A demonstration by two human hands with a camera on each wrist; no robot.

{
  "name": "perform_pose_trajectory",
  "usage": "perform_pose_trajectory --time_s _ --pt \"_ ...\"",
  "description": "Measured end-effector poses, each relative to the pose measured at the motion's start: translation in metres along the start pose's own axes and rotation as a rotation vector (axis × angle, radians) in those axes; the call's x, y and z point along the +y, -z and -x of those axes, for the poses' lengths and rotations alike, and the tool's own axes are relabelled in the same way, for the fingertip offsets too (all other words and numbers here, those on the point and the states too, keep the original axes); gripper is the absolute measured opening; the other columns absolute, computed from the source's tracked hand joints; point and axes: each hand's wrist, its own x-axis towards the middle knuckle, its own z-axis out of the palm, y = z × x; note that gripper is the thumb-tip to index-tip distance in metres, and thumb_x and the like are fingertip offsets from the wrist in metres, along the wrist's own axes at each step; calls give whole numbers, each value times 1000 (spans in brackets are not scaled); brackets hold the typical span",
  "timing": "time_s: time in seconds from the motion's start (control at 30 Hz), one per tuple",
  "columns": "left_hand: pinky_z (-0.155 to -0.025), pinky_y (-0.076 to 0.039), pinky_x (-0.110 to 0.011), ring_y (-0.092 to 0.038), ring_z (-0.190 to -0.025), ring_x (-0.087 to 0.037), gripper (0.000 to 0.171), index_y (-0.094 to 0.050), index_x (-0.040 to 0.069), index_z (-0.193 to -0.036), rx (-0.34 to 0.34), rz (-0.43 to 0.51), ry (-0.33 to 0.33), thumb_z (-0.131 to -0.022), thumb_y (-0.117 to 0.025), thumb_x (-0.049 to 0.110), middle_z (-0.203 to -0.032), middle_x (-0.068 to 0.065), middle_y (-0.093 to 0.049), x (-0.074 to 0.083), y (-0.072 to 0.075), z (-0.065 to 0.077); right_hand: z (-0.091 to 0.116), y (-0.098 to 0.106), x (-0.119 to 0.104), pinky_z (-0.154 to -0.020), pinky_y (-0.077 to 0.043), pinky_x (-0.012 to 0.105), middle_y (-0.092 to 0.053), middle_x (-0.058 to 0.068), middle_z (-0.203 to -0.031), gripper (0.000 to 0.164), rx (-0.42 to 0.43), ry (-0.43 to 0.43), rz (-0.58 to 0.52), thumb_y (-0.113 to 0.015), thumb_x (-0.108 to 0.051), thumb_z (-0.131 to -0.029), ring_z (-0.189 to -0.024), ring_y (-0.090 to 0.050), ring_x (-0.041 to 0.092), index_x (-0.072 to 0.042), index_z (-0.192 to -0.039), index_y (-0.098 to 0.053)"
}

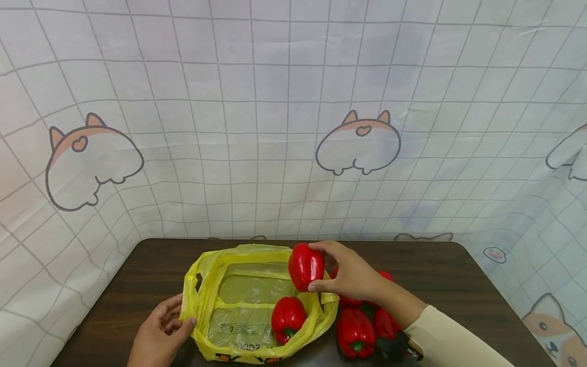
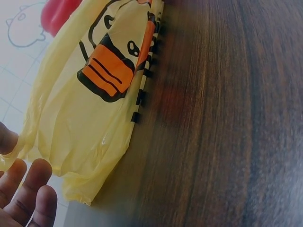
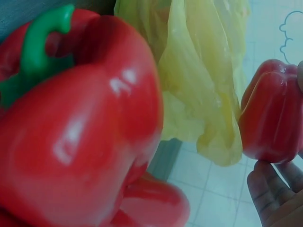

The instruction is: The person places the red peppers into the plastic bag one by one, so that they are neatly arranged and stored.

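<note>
A yellow plastic bag [image 1: 208, 295] lies with its mouth spread toward me on the table. One red bell pepper [image 1: 288, 318] is inside it, at the right. My left hand [image 1: 160, 329] pinches the bag's left edge between thumb and fingers; in the left wrist view the film passes between the thumb [image 2: 7, 139] and fingertips. Over the bag's right rim, my right hand [image 1: 348, 272] holds another red bell pepper [image 1: 304, 267] by its two ends, also visible in the right wrist view as the held pepper [image 3: 272, 113].
Several red bell peppers [image 1: 355, 332] cluster on the table right of the bag, beneath my right forearm. A black band with a device [image 1: 394, 347] sits at the right wrist. The dark wooden table [image 1: 440, 275] meets a gridded cloth backdrop [image 1: 257, 153] printed with cartoon animals.
</note>
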Motion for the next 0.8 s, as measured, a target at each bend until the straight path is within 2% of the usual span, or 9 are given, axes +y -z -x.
perform_pose_trajectory --time_s 0.2,0.37,0.67,0.8 --pt "-75 -58 -28 -69 -92 -17 76 -40 2 -153 1 5 1 -94 -79 28 -138 -24 -57 0 -1 0 -6 -7 -5 -101 -51 45 -55 -3 -139 84 -22 2 -24 -91 -44 -78 -121 -58 18 -19 -148 -52" --pt "-75 -58 -28 -69 -91 -17 75 -40 3 -152 3 3 3 -94 -79 27 -138 -23 -57 1 -1 1 -10 -14 -9 -106 -47 46 -54 -1 -142 84 -34 11 -33 -91 -43 -78 -128 -55 22 -17 -148 -52" --pt "-75 -58 -28 -69 -91 -17 75 -40 3 -153 6 17 2 -93 -80 26 -137 -23 -57 -1 0 2 -17 -27 -14 -100 -50 45 -57 -6 -136 84 -42 38 35 -90 -47 -77 -118 -54 14 -19 -147 -54" --pt "-76 -58 -29 -69 -92 -17 76 -40 3 -153 4 15 -1 -93 -80 27 -137 -23 -57 -2 0 2 -20 -32 -13 -92 -54 39 -57 -3 -139 85 -39 18 77 -89 -51 -77 -116 -57 16 -18 -147 -54"
